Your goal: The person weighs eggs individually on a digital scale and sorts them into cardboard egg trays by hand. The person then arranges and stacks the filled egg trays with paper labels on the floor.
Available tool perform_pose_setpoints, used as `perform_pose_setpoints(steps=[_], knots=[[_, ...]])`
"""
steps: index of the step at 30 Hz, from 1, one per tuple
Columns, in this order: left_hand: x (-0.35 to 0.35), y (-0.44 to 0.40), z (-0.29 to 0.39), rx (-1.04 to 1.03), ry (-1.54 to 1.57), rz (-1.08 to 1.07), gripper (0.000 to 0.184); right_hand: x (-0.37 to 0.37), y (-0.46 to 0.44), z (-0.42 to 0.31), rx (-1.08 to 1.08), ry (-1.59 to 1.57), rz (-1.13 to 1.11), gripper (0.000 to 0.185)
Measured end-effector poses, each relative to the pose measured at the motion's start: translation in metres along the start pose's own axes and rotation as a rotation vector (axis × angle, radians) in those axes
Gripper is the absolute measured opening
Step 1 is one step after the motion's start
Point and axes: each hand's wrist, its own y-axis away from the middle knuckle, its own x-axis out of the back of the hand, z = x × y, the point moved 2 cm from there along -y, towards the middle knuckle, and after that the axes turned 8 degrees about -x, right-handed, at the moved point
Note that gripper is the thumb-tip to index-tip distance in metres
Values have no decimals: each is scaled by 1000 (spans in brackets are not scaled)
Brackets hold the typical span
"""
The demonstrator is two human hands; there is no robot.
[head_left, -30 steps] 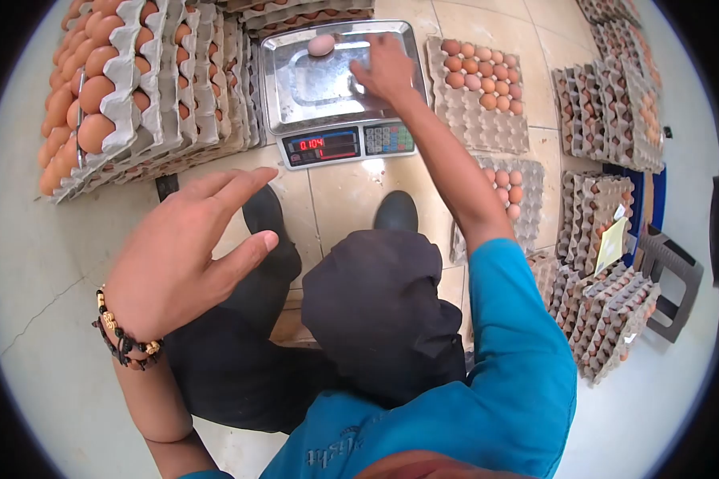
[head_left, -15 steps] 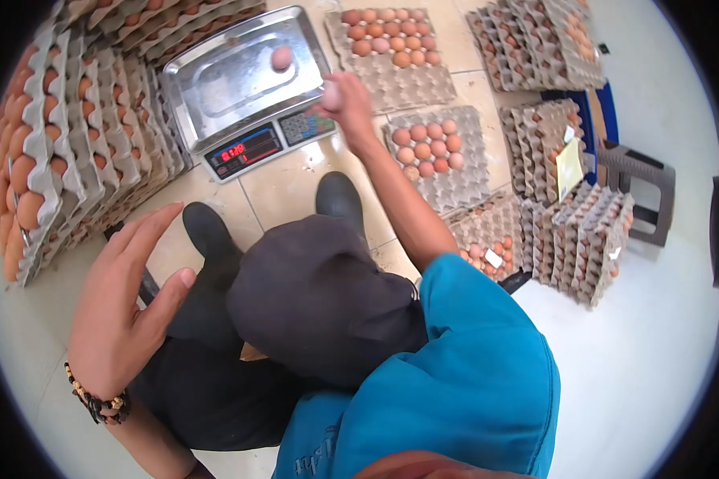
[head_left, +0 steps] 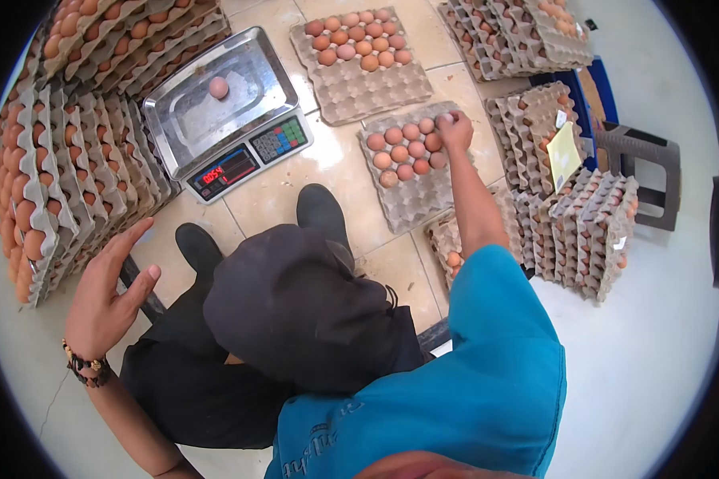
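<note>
My right hand [head_left: 455, 130] is closed over an egg at the upper right corner of the middle egg tray [head_left: 411, 199], which holds several brown eggs. A single pale egg [head_left: 218, 88] lies on the steel pan of the digital scale [head_left: 168, 132], whose red display [head_left: 225, 172] is lit. Beyond the middle tray lies another tray [head_left: 367, 96], its far rows filled with eggs. My left hand [head_left: 108, 299], with a beaded bracelet at the wrist, is held with fingers apart near the left stacks and holds nothing.
Tall stacks of filled egg trays [head_left: 96, 152] rise at the left. More stacks [head_left: 579, 231] stand at the right, by a blue crate [head_left: 603, 108] and a dark grey plastic stool [head_left: 663, 180]. A partly covered tray [head_left: 447, 247] lies near my right forearm.
My right hand has moved from the scale pan to the middle tray, carrying an egg. One egg stays on the pan. The view has shifted, and the display reading has changed.
</note>
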Motion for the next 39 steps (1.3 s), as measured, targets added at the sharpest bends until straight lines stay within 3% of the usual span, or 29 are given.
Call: perform_pose_setpoints(steps=[1, 2, 4, 6, 8, 11, 13, 14, 17, 20, 23, 25, 27, 29, 31, 32, 36, 39], knots=[[-1, 0, -5, 19, 7, -11, 54, -3, -8, -14, -33, 96, -19, 30], [0, -1, -8, 40, 7, -11, 54, -7, -10, -38, 38, 108, 110, 29], [0, -1, -13, 82, 9, -17, 54, -19, -8, -87, 77, 110, -10, 27], [-1, -4, -14, 71, 7, -12, 55, -57, -10, -118, 262, -30, -90, 35], [-1, -8, -15, 45, -7, -4, 54, -73, 7, -159, 334, 72, -198, 44], [-1, -15, -5, 62, -5, -19, 52, -122, 10, -181, 260, 130, -141, 52], [5, -19, -2, 153, 46, -71, 52, -111, 17, -198, 159, 227, -294, 50], [-2, -16, -10, 0, -11, 22, 53, -106, 18, -205, 174, 272, -296, 48], [3, -15, -7, 88, 50, -33, 54, -96, 2, -204, 131, 258, -447, 47], [9, -13, -3, 141, 55, -44, 54, -117, 4, -191, -341, -907, -637, 50], [6, -8, -4, 94, 53, -8, 54, -108, 27, -215, -405, -1341, -1115, 48], [4, -6, -5, 38, 46, 18, 54, -92, 74, -256, -173, -1011, -1014, 40], [3, -1, -6, -9, 37, 46, 54, -85, 121, -295, 205, -765, -1027, 40], [4, 3, -8, 5, 39, 60, 54, -88, 165, -326, 751, -365, -784, 41], [4, 7, -10, 10, 41, 82, 54, -99, 190, -341, 1049, -195, -743, 41], [4, 9, -11, 7, 42, 96, 54, -107, 198, -346, 1115, -145, -726, 37], [4, 19, -17, -10, 64, 104, 53, -124, 218, -350, 1042, 26, -635, 34], [5, 25, -17, -20, 34, 114, 53, -128, 241, -369, 1140, -114, -305, 43]])
